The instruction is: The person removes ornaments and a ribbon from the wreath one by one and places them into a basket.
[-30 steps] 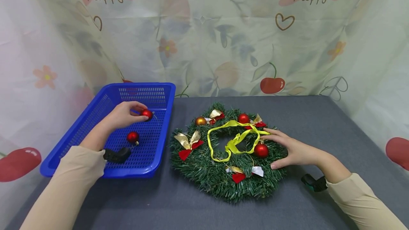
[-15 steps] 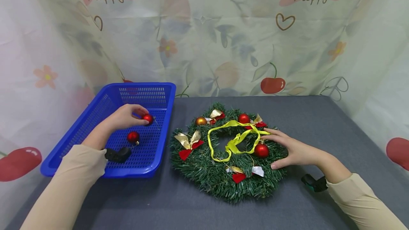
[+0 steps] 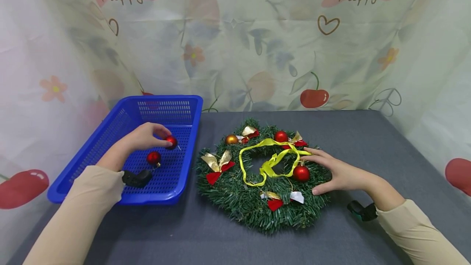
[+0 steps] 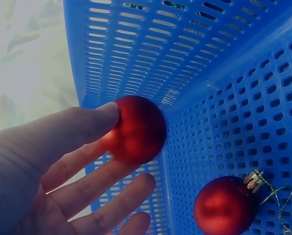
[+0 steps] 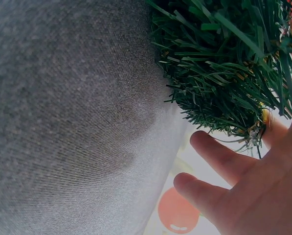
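Between thumb and fingers, my left hand (image 3: 145, 136) pinches a shiny red Christmas ball (image 4: 138, 129) inside the blue plastic basket (image 3: 184, 183). A second red Christmas ball (image 3: 153, 158) with a metal cap and thread lies on the basket floor, nearer my left wrist. My right hand (image 3: 340, 173) rests at the right side of a green wreath (image 3: 250, 207), its fingers spread. Those fingertips reach the wreath's edge beside a hanging red ball (image 3: 301, 173) and a yellow ribbon (image 3: 270, 167). In the right wrist view, some fingers pass behind the green needles (image 5: 224, 63).
The wreath also bears a gold ball (image 3: 231, 139), another red ball (image 3: 281, 136) and several red and gold bows (image 3: 218, 166). It lies flat on a dark grey cloth (image 3: 206, 240). A printed curtain (image 3: 235, 44) encloses the back and sides.
My left hand has moved slightly toward me and down into the basket, carrying the pinched red Christmas ball. The right hand and the wreath stay where they were.
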Demonstrator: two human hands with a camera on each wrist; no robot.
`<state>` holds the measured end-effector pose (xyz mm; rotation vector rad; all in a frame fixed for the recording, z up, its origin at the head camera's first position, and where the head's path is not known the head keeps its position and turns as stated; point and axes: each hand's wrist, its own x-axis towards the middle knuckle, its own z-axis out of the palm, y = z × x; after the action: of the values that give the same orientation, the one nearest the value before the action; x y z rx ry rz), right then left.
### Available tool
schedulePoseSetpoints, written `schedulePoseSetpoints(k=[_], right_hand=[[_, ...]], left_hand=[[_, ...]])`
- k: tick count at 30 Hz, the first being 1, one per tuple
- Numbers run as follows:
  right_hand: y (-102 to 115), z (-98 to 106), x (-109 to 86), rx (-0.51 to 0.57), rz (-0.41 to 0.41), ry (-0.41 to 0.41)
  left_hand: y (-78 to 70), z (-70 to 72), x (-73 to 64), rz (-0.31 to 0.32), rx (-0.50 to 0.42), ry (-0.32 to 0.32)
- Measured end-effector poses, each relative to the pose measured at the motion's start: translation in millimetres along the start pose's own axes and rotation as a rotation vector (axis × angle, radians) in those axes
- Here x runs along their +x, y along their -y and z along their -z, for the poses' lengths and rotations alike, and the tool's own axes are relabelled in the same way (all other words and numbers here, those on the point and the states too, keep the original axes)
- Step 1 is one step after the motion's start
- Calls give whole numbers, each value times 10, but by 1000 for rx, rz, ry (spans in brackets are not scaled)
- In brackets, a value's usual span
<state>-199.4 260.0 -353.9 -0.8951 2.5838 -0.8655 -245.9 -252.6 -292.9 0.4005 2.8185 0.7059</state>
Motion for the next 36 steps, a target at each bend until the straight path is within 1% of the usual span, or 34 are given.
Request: schedulePoseSetpoints(k=[4, 8, 12, 16, 21, 29, 36], right_hand=[[-3, 0, -1, 1, 4, 0], [-8, 2, 0, 5, 3, 3], [-11, 3, 2, 6, 4, 2], [-12, 2, 4, 4, 2, 2], [-14, 1, 1, 8, 4, 5], [-19, -1, 6, 6, 8, 3], [-14, 0, 1, 11, 1, 2]], left_hand=[[10, -3, 5, -23, 19, -1], [-1, -4, 2, -29, 29, -16], [-27, 5, -9, -21, 14, -35], [-87, 8, -24, -32, -14, -66], [-216, 6, -49, -54, -38, -95], [-445, -1, -71, -98, -55, -123], [-720, -3, -96, -147, -88, -143]])
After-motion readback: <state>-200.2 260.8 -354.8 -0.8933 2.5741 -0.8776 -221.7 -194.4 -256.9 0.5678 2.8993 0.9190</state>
